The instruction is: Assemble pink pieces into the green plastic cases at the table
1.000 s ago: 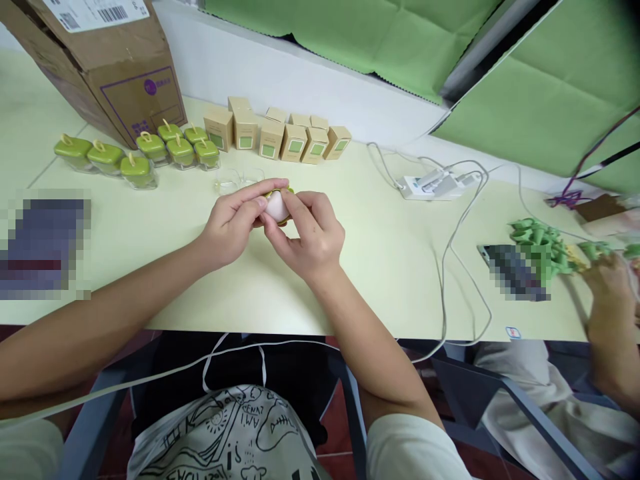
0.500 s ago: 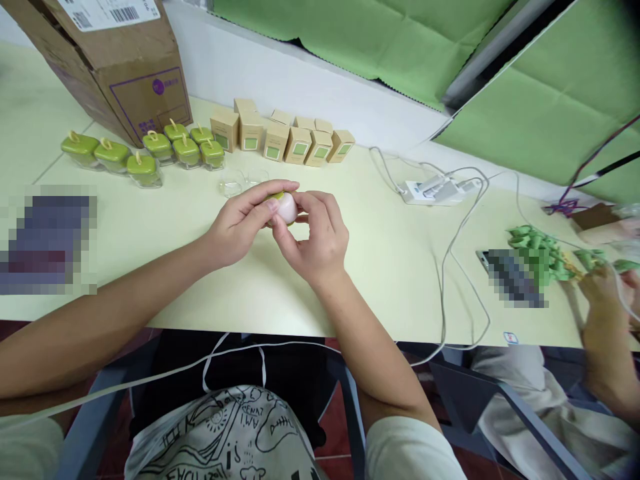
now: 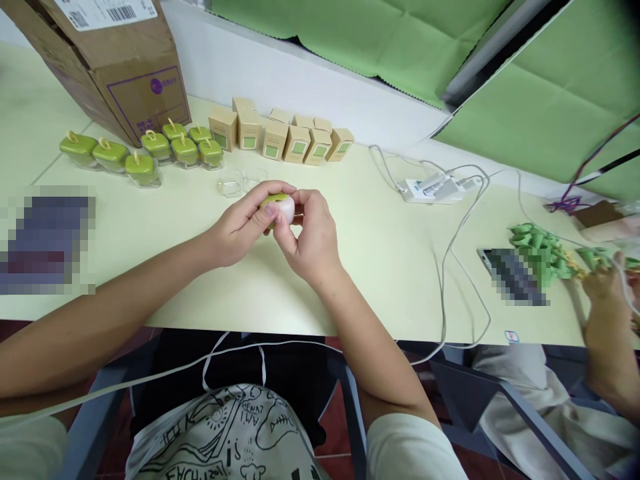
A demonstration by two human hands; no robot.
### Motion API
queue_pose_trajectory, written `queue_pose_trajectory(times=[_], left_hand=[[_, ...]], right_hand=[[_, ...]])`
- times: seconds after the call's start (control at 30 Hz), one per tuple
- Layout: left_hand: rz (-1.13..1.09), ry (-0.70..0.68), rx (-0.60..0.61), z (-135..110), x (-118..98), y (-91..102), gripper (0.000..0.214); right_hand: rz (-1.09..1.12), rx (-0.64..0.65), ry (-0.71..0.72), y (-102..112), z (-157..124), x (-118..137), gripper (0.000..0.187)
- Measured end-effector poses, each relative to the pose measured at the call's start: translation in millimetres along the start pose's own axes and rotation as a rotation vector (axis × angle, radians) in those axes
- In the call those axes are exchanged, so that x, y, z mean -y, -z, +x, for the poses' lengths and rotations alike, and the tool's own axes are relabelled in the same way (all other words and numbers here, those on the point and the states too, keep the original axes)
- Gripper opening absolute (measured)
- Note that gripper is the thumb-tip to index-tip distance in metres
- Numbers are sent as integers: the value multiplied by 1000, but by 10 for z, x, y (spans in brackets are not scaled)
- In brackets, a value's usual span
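Both hands meet over the table around a small rounded piece [image 3: 286, 208], glossy white on the side facing right and green along its upper left. My left hand [image 3: 245, 220] grips its green part, thumb in front and fingers behind. The fingertips and thumb of my right hand [image 3: 314, 233] press on the white part. Fingers hide much of the piece, so its exact kind does not show. Just beyond my left hand lie small clear plastic cups [image 3: 231, 184]. Farther left stand several clear jars with green lids [image 3: 143, 167], each with a yellow loop on top.
Small brown boxes [image 3: 275, 139] line the wall, beside a large carton [image 3: 145, 93]. A power strip [image 3: 430, 189] with white cables lies to the right. Beyond it are a phone [image 3: 515, 277], green leafy pieces [image 3: 537, 250] and another person's hand [image 3: 603, 287].
More of the green part shows between my fingers, and the piece seems slightly turned. My right hand has shifted a little to the left. The other person's hand has moved too.
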State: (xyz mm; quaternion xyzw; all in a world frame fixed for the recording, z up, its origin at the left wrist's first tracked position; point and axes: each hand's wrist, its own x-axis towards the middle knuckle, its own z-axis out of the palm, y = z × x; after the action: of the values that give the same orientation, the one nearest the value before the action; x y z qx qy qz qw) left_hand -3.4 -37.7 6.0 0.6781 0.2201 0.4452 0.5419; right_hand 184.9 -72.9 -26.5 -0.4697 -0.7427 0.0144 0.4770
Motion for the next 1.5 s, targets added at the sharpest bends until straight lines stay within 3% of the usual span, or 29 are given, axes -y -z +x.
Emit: queue_pose_trajectory(times=[0.3, 0.43, 0.57, 0.7, 0.87, 1.07, 1.3, 1.5], left_hand=[[187, -176, 62, 40, 122, 110, 59], [231, -186, 8, 95, 210, 267, 55], [135, -169, -61, 177, 255, 358, 56], [70, -174, -114, 252, 320, 406, 55], [185, -107, -126, 286, 400, 497, 54], [217, -33, -176, 318, 444, 574, 49], [244, -54, -245, 341, 511, 611, 43], [391, -39, -248, 311, 469, 600, 37]], right_hand=[[159, 33, -213, 72, 44, 111, 51], [308, 18, -341, 215, 88, 104, 58], [507, -19, -444, 245, 149, 23, 65], [640, 0, -632, 253, 234, -127, 62], [588, -75, -820, 367, 298, -399, 46], [475, -9, -721, 246, 229, -610, 44], [170, 228, -524, 15, 108, -444, 32], [48, 299, -475, -18, 82, -378, 27]])
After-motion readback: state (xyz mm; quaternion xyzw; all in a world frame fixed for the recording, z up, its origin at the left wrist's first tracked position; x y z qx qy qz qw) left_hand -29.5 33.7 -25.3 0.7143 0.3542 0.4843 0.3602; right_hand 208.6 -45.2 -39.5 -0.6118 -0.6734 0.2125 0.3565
